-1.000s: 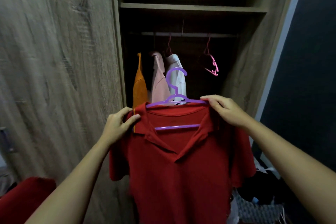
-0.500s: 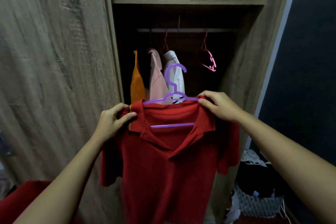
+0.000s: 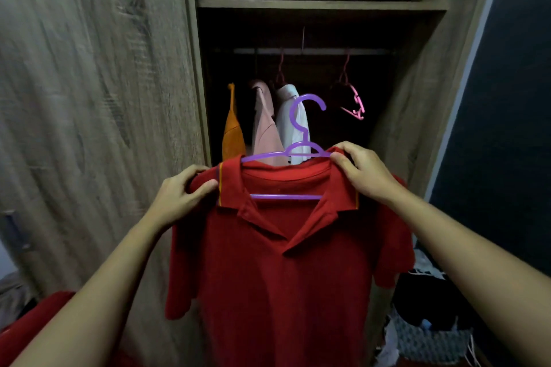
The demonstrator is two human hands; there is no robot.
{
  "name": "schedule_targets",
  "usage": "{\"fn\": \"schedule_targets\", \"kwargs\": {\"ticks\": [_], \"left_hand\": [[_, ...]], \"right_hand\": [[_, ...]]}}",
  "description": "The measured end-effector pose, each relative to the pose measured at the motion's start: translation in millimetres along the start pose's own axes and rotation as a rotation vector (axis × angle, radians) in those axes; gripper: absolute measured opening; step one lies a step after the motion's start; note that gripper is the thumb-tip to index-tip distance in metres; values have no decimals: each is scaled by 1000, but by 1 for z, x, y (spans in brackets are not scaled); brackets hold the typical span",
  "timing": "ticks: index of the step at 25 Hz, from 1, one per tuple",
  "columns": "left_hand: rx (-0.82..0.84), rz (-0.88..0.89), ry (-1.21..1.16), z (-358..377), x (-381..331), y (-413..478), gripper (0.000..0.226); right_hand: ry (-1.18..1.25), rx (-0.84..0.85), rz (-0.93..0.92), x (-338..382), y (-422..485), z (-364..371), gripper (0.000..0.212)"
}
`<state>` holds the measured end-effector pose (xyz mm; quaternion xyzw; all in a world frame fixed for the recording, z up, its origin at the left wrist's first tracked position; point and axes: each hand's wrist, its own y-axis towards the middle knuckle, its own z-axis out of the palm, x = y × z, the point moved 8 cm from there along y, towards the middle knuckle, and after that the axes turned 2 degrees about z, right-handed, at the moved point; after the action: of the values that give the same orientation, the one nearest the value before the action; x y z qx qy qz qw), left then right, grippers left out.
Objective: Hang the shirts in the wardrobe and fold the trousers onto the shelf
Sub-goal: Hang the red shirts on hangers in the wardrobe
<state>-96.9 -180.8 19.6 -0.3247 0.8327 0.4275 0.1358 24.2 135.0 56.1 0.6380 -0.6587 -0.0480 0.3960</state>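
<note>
— What is seen nearest?
— A red cloth (image 3: 35, 325) is seen at the lower left edge. A patterned basket (image 3: 429, 340) is seen low on the right, beside the wardrobe (image 3: 417, 98).

— And the hands?
— A red shirt (image 3: 283, 277) is held up between them. One shoulder is pinched by the left hand (image 3: 182, 197), with the thumb laid in front and the fingers curled behind the cloth. The other shoulder is gripped by the right hand (image 3: 362, 173), close to the collar and right at the end of a purple hanger (image 3: 298, 154).

— Where is the shirt placed?
— It is draped on the purple hanger, whose crossbar is seen through the open collar. It is held in front of the open wardrobe, below the rail (image 3: 313, 51). The hook is not yet set on that rail.

— What is found farther in?
— Three shirts are hung side by side at the left of the rail: an orange shirt (image 3: 232, 134), a pink shirt (image 3: 267, 128) and a white shirt (image 3: 286, 134). A pink hanger (image 3: 356, 107) is hung bare to their right, apart from them. A shelf (image 3: 322, 4) is fixed above the rail.
</note>
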Motion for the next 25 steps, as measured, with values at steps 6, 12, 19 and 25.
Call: {"fn": "schedule_targets", "kwargs": {"ticks": [6, 12, 19, 25], "left_hand": [[72, 185, 332, 20, -44, 13, 57], [-9, 160, 64, 12, -40, 10, 32], [6, 127, -59, 9, -45, 10, 19], [150, 10, -225, 11, -27, 7, 33]], "right_hand": [[-30, 61, -25, 9, 0, 13, 30], [-69, 16, -48, 6, -8, 0, 38], [-233, 93, 21, -18, -12, -14, 44], [-162, -75, 135, -35, -19, -36, 44]]}}
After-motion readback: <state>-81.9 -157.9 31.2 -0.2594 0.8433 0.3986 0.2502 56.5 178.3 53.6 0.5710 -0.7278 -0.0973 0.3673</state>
